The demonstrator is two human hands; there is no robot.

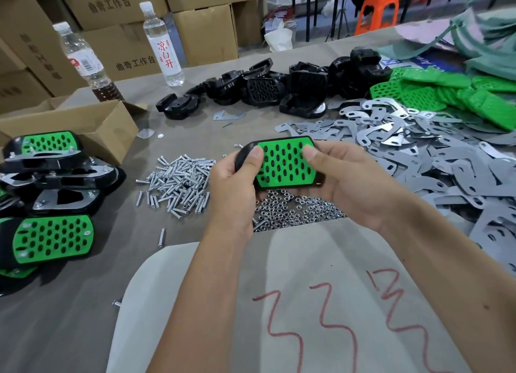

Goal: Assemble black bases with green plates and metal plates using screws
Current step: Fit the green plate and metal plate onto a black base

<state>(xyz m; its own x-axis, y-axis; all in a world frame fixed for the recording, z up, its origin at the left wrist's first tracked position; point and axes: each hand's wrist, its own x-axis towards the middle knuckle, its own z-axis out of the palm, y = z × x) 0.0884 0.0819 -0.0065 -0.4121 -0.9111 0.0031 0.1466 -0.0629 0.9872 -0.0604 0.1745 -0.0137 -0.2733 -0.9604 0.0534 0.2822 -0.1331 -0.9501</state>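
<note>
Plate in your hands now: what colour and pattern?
Bright green plate, dotted with rows of oval holes, seated on a black base; head view.

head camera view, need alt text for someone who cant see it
Both hands, left hand and right hand, hold a black base with a green plate seated on it, thumbs pressing the plate. Below lie screws and nuts; metal plates are heaped right.

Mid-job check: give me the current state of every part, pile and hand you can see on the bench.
Left hand: gripping the black base, thumb on the green plate.
Right hand: gripping its other end, thumb on top.
Green plate: seated in black base, held above the table.
Screws: loose pile.
Nuts: loose pile, partly hidden by hands.
Metal plates: loose heap.
Spare black bases: unassembled heap.
Finished units: stacked.
Cardboard box: open.
</note>
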